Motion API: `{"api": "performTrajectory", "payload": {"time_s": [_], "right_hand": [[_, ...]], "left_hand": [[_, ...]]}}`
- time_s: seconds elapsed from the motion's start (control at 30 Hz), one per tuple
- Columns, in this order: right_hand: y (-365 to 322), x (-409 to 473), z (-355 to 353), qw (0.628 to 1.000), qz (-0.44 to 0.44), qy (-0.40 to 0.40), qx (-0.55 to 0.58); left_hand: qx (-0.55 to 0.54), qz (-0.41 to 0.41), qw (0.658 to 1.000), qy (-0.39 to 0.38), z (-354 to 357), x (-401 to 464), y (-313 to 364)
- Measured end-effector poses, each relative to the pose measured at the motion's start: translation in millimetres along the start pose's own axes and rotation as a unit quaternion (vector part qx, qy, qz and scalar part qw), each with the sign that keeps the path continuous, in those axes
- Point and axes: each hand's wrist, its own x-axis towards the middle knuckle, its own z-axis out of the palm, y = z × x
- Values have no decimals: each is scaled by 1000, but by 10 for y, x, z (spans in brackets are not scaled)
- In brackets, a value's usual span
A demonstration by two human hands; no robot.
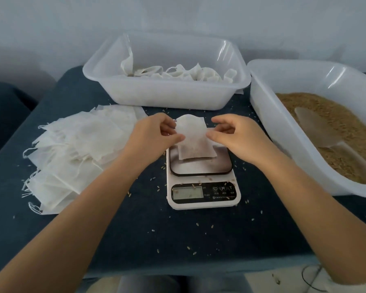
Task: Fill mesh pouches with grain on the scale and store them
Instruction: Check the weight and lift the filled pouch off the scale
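Two translucent white plastic tubs [167,96] [283,115], one white digital kitchen scale [201,187], one filled white mesh pouch [193,142] on it, one clear plastic scoop [313,125], one uncountable heap of empty white mesh pouches [72,149], two bare hands [154,134] [237,134].
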Motion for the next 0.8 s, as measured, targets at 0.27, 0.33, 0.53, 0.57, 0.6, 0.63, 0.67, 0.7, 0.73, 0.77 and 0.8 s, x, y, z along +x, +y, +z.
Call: {"api": "performTrajectory", "payload": {"time_s": [0.27, 0.33, 0.53, 0.57, 0.6, 0.63, 0.67, 0.7, 0.73, 0.77, 0.8], "right_hand": [[107, -315, -2, 997, -20, 34, 67], [153, -410, -3, 996, -20, 36, 81], [267, -703, 40, 991, 4, 62, 116], [265, -732, 54, 991, 7, 60, 115], [256, -748, 66, 992, 7, 56, 112], [238, -750, 79, 993, 6, 51, 108], [213, -739, 89, 993, 5, 46, 104], [183, -718, 98, 994, 2, 43, 100], [153, -684, 103, 995, -2, 43, 94], [121, -638, 105, 995, -7, 46, 85], [88, -579, 107, 996, -11, 48, 70]], "left_hand": [[-1, 10, 999, 35, -122, -225, -29], [11, 12, 999, 45, -140, -340, -65], [22, 3, 997, 78, -125, -633, -185], [20, 2, 996, 82, -115, -648, -187], [20, 3, 996, 83, -107, -648, -178], [20, 8, 996, 82, -97, -638, -160], [20, 14, 997, 78, -90, -620, -137], [19, 20, 997, 72, -82, -596, -107], [18, 23, 997, 65, -72, -563, -75], [20, 24, 998, 59, -59, -520, -41], [25, 27, 998, 53, -45, -471, -7]]}}
